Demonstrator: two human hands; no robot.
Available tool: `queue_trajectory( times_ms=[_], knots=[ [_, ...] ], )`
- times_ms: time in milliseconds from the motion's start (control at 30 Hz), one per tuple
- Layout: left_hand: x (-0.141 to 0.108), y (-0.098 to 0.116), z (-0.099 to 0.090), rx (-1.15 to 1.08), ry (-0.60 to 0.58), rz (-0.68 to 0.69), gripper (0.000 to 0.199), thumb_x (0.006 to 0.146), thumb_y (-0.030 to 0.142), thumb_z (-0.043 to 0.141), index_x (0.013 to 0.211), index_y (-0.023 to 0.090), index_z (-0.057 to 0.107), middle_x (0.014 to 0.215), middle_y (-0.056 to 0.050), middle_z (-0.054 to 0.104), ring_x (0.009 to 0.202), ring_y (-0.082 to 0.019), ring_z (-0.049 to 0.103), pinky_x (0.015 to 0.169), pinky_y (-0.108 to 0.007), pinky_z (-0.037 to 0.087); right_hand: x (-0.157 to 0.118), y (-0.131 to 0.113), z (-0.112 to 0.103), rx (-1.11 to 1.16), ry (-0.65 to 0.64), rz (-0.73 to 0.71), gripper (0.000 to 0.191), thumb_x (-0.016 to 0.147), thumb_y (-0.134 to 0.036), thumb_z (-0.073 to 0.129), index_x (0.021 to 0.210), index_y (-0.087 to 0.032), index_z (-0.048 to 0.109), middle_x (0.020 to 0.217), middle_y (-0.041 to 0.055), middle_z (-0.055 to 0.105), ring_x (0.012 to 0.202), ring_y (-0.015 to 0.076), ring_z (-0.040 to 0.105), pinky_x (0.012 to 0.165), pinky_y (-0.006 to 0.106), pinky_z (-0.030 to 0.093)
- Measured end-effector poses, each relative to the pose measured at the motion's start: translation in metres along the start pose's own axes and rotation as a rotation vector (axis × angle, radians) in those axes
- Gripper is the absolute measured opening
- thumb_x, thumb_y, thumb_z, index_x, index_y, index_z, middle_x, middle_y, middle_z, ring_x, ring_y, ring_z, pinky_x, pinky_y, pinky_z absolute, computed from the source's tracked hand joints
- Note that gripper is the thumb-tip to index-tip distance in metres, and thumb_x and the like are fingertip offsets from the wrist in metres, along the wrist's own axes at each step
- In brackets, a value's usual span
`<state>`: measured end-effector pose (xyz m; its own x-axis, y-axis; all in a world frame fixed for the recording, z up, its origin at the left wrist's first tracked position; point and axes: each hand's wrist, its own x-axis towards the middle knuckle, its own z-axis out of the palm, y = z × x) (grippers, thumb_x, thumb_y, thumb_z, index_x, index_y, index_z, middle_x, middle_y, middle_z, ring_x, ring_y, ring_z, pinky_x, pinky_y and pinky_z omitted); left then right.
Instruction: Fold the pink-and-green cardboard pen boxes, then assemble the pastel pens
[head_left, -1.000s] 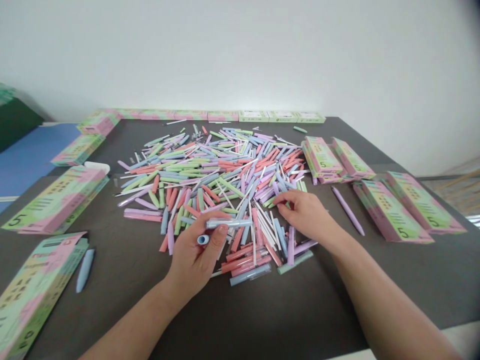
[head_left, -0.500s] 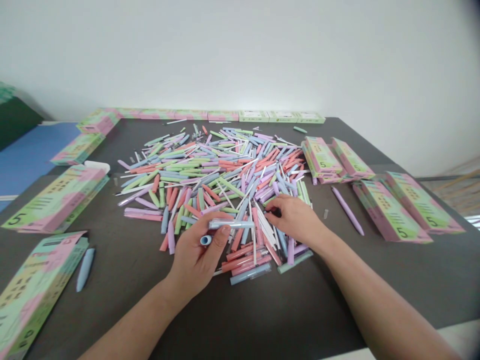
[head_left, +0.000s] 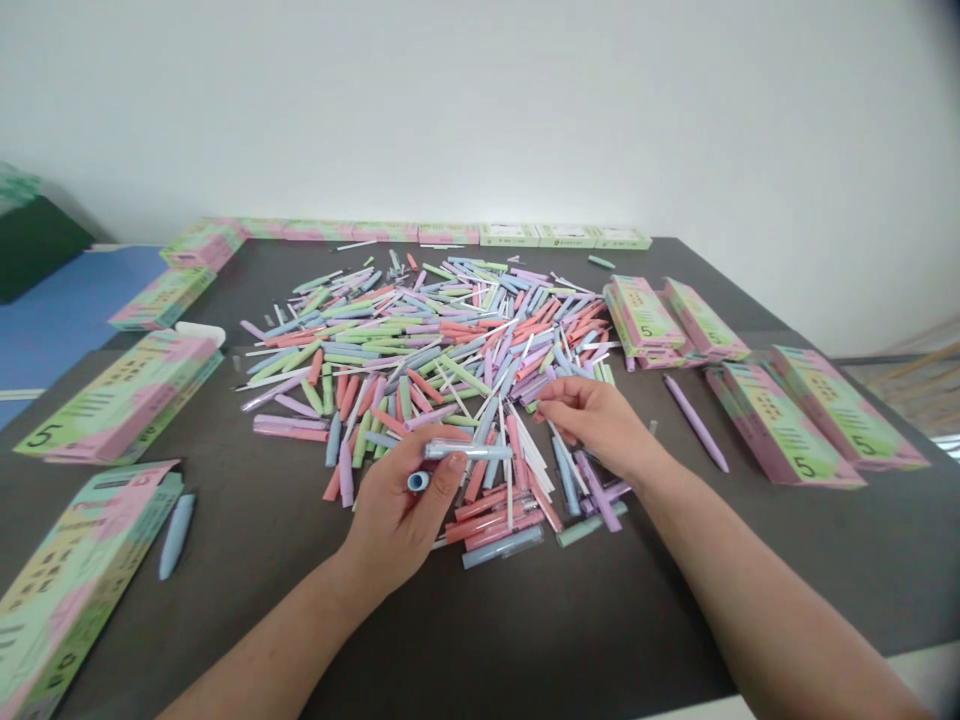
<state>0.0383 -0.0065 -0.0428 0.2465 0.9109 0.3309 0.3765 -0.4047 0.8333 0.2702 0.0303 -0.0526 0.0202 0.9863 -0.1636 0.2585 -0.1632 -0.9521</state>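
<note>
My left hand (head_left: 401, 505) is closed around a light blue pen part with a clear end (head_left: 469, 451), pinned under the thumb. A second light blue tube (head_left: 418, 482) pokes out of the same hand, its open end towards me. My right hand (head_left: 592, 420) is over the near right of the pile of pen parts (head_left: 420, 330), thumb and forefinger pinched together. Whatever lies between those fingertips is too small to make out. White refills (head_left: 534, 455) and a purple barrel (head_left: 600, 492) lie just below it.
Printed pen boxes stand at the left (head_left: 120, 395), at the right (head_left: 787, 420) and in a row along the back (head_left: 450, 233). A purple pen (head_left: 696, 423) lies right of the pile, a blue barrel (head_left: 177, 536) beside the near left box.
My right hand has moved slightly right and up from the refills. The purple barrel below it has swung to a slant. My left hand keeps its hold, nearly still.
</note>
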Motion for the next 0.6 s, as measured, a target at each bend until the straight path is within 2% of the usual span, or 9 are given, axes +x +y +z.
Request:
queue_trajectory(
  times_ms=[67, 167, 300, 400, 600],
  knots=[
    [0.0, 0.001, 0.0, -0.011, -0.032, 0.015, 0.013, 0.092, 0.027, 0.05, 0.094, 0.019, 0.06, 0.062, 0.004, 0.058, 0.051, -0.01, 0.051, 0.051, -0.021, 0.041, -0.005, -0.006, -0.001, 0.376, -0.101, 0.072, 0.02, 0.069, -0.028, 0.071, 0.083, -0.016, 0.063, 0.067, -0.001, 0.065, 0.046, 0.006, 0.047, 0.044, 0.018, 0.037],
    [-0.001, 0.001, 0.0, -0.048, -0.099, 0.017, 0.015, 0.093, 0.029, 0.049, 0.094, 0.019, 0.059, 0.064, 0.003, 0.059, 0.052, -0.01, 0.051, 0.051, -0.022, 0.041, -0.018, -0.017, 0.003, 0.662, -0.211, 0.076, 0.021, 0.07, -0.024, 0.075, 0.089, -0.019, 0.067, 0.066, -0.0018, 0.065, 0.05, 0.0059, 0.052, 0.042, 0.014, 0.039],
    [-0.003, 0.0, 0.0, -0.091, -0.182, -0.004, 0.019, 0.094, 0.033, 0.046, 0.095, 0.018, 0.058, 0.07, 0.0, 0.063, 0.057, -0.012, 0.056, 0.055, -0.024, 0.044, -0.034, -0.027, 0.01, 0.729, -0.334, 0.043, 0.023, 0.074, -0.025, 0.075, 0.096, -0.02, 0.071, 0.071, -0.0001, 0.068, 0.053, 0.0069, 0.058, 0.045, 0.015, 0.046],
    [-0.004, -0.001, 0.0, -0.115, -0.22, -0.012, 0.021, 0.094, 0.035, 0.046, 0.099, 0.019, 0.059, 0.072, -0.001, 0.065, 0.058, -0.013, 0.058, 0.055, -0.024, 0.045, -0.041, -0.029, 0.014, 0.755, -0.411, 0.004, 0.019, 0.076, -0.025, 0.075, 0.095, -0.022, 0.072, 0.074, 0.0003, 0.069, 0.053, 0.0073, 0.06, 0.045, 0.015, 0.047],
    [-0.006, 0.0, 0.001, -0.145, -0.223, 0.0, 0.018, 0.095, 0.031, 0.046, 0.104, 0.021, 0.058, 0.096, -0.006, 0.072, 0.059, -0.011, 0.06, 0.054, -0.023, 0.046, -0.048, -0.032, 0.02, 0.744, -0.46, -0.035, 0.017, 0.079, -0.026, 0.071, 0.096, -0.022, 0.071, 0.075, 0.0012, 0.068, 0.052, 0.008, 0.058, 0.042, 0.017, 0.045]
  ],
)
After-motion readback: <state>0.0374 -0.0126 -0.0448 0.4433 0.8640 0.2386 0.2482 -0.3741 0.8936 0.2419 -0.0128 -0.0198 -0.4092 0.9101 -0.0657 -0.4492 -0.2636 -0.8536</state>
